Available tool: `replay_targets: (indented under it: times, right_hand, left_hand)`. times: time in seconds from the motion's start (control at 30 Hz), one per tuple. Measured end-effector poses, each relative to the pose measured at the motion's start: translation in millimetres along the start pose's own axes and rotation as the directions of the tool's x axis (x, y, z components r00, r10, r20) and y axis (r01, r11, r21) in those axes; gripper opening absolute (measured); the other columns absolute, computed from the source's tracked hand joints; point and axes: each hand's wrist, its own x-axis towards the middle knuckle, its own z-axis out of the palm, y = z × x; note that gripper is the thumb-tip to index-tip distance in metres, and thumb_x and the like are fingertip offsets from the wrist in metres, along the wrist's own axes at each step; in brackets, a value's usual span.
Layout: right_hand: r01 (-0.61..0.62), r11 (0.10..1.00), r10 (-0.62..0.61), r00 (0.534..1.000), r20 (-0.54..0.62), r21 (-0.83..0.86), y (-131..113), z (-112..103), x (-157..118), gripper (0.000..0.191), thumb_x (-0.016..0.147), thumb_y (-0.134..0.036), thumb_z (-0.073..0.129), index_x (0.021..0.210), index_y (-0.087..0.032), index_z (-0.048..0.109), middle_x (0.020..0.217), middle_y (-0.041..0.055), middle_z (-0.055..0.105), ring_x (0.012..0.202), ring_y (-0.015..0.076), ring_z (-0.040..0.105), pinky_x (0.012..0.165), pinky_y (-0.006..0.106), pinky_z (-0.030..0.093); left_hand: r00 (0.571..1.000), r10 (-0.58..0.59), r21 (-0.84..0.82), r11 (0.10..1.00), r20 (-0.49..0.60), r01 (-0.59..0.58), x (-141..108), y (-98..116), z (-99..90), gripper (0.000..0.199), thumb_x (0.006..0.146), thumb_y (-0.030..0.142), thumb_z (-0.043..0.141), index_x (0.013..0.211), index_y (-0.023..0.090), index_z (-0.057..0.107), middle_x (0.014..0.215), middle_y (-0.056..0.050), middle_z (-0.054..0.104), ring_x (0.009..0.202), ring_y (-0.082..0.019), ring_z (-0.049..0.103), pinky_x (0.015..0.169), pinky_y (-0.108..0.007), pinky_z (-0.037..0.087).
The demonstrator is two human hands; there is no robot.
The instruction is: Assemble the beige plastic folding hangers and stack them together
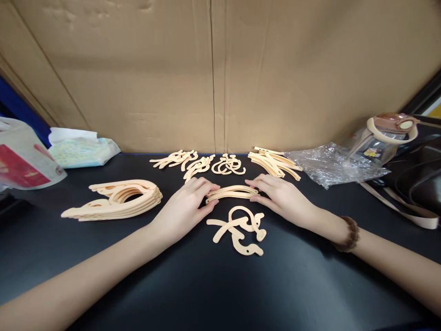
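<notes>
My left hand [184, 207] pinches the left ends of two curved beige strips [232, 195], which look like folding-hanger arms. At their right ends, the thumb and fingers of my right hand [285, 200] are closed on them. The strips lie one beyond the other, bowed away from me, with small holes at the ends. Just nearer to me on the black table [220, 294], a hook-shaped piece [244, 248] lies loosely among other curved beige pieces [229, 227], partly overlapping. A brown fuzzy band circles my right wrist.
A stack of folded beige hangers [138, 209] lies left. Along the cardboard wall [138, 82] are piles of short arms [200, 166], hooks [229, 165] and long strips [272, 163]. Clear plastic wrap [330, 163] and a bottle [379, 142] stand right; a tissue pack [82, 149] sits left.
</notes>
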Motion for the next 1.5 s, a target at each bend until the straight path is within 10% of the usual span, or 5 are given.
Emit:
replay_targets:
  times: [0.7,1.17,1.5]
  right_hand:
    - [0.019,0.991,-0.029,0.997,0.072,0.133,15,-5,0,0.056,0.087,-0.055,0.054,0.131,-0.020,0.055,0.120,0.0092,0.058,0.110,0.0242,0.055,0.095,0.041,0.047]
    - [-0.083,0.981,0.086,0.996,-0.008,0.177,12,-1,1,0.024,0.091,-0.041,0.053,0.098,-0.021,0.064,0.098,0.0051,0.063,0.090,0.0194,0.060,0.080,0.034,0.049]
    - [-0.006,0.969,-0.020,0.995,0.101,0.247,22,-7,1,0.058,0.079,-0.060,0.060,0.122,-0.020,0.059,0.112,0.0073,0.060,0.103,0.0218,0.057,0.090,0.036,0.047]
  left_hand:
    - [0.980,-0.193,-0.116,0.973,0.050,0.197,3,-8,-8.1,0.021,0.083,0.034,0.055,0.097,0.021,0.064,0.100,-0.003,0.065,0.096,-0.021,0.057,0.088,-0.036,0.046]
    - [0.991,-0.111,-0.056,0.992,0.069,0.115,2,-3,-8.4,0.032,0.087,0.049,0.052,0.102,0.024,0.065,0.104,-0.005,0.063,0.100,-0.024,0.057,0.091,-0.040,0.046]
    - [0.971,-0.232,-0.170,0.956,0.056,0.239,6,-3,-10.3,0.023,0.083,0.041,0.059,0.093,0.021,0.064,0.096,-0.003,0.066,0.086,-0.020,0.059,0.079,-0.034,0.048]
